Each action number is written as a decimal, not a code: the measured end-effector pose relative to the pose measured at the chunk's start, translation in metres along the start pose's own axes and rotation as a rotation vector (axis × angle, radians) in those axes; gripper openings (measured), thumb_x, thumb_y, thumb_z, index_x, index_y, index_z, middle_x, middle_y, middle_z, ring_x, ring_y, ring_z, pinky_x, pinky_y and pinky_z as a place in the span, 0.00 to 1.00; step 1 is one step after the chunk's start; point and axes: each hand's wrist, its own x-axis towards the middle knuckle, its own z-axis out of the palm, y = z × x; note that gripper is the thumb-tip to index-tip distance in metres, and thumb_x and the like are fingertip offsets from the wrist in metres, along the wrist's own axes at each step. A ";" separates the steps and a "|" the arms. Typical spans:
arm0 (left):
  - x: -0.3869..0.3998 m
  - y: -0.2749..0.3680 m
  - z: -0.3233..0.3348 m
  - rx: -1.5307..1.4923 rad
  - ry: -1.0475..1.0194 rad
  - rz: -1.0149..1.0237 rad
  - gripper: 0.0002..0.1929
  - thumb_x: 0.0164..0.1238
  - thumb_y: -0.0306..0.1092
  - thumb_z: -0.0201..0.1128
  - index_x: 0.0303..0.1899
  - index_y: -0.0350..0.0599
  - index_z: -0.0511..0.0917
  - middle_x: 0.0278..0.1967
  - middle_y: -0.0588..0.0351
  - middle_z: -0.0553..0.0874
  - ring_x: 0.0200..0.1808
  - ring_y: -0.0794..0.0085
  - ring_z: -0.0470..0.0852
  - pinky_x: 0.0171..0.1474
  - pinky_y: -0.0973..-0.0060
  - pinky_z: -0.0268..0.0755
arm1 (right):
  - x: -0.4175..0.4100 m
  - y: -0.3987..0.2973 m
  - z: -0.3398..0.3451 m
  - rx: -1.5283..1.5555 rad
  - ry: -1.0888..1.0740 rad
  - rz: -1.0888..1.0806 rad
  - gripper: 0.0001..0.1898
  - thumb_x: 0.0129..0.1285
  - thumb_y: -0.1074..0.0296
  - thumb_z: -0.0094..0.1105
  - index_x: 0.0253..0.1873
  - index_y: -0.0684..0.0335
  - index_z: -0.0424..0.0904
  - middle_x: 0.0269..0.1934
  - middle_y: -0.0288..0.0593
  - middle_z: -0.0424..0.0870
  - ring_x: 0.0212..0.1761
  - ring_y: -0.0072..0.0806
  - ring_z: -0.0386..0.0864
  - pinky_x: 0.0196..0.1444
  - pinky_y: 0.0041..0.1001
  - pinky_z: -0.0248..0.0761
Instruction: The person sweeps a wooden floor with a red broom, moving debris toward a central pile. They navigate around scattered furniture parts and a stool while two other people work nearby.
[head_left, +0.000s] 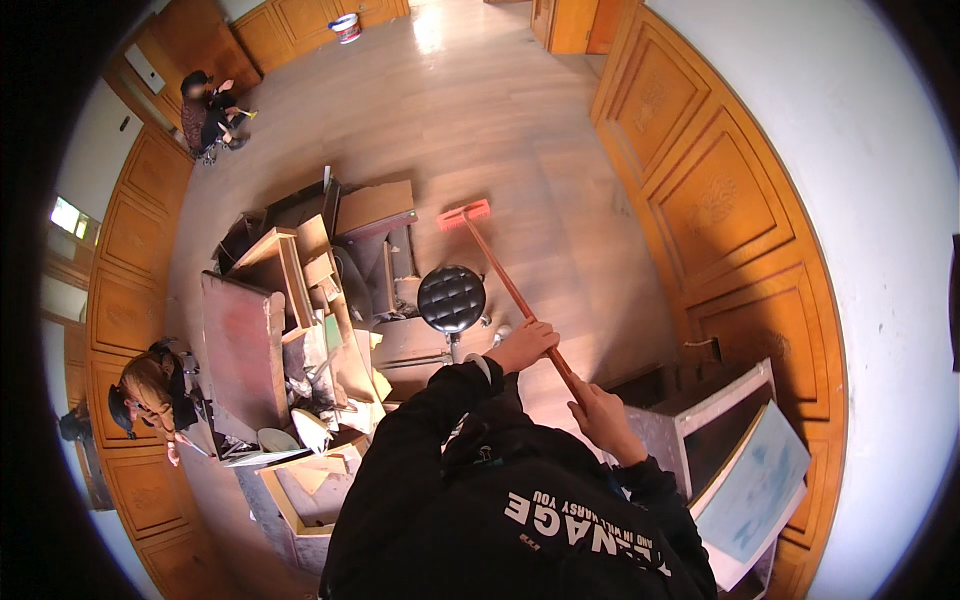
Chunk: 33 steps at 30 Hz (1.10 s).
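Observation:
A broom with a red plastic head (463, 215) and a long reddish handle (504, 277) slants across the wooden floor in front of me. My left hand (526, 343) is closed around the middle of the handle. Nearer my body, my right hand (604, 420) grips the handle's lower part. The broom head is on or just above the floor, to the right of a heap of broken furniture boards (337, 330). A round black padded stool (451, 298) stands left of the handle, close to my left hand.
Old cabinet parts (724, 397) and a pale blue panel (757, 480) stand at the right by the panelled wall (712, 202). A drawer (300, 517) lies at lower left. One person (150, 382) bends beside the heap; another (206, 116) sits at upper left. A bucket (346, 28) stands far off.

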 end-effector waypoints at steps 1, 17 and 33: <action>0.004 -0.016 -0.003 0.016 0.055 -0.025 0.10 0.59 0.39 0.63 0.37 0.49 0.72 0.36 0.56 0.77 0.48 0.60 0.78 0.53 0.62 0.66 | 0.022 0.004 -0.001 -0.007 -0.005 -0.026 0.29 0.61 0.66 0.59 0.68 0.58 0.64 0.35 0.54 0.79 0.35 0.54 0.78 0.37 0.45 0.72; 0.096 -0.146 -0.076 -0.051 -0.168 -0.378 0.39 0.55 0.36 0.71 0.68 0.60 0.59 0.72 0.48 0.57 0.75 0.47 0.50 0.67 0.37 0.53 | 0.199 0.001 -0.142 -0.033 -0.210 -0.088 0.30 0.56 0.73 0.60 0.66 0.57 0.68 0.44 0.55 0.82 0.43 0.53 0.80 0.44 0.38 0.74; 0.182 -0.236 -0.110 -0.007 -0.068 -0.638 0.46 0.51 0.36 0.74 0.71 0.56 0.55 0.73 0.40 0.47 0.74 0.41 0.49 0.66 0.41 0.58 | 0.411 0.068 -0.145 -0.138 -0.282 -0.188 0.33 0.54 0.70 0.55 0.69 0.46 0.64 0.26 0.56 0.80 0.29 0.56 0.79 0.35 0.50 0.71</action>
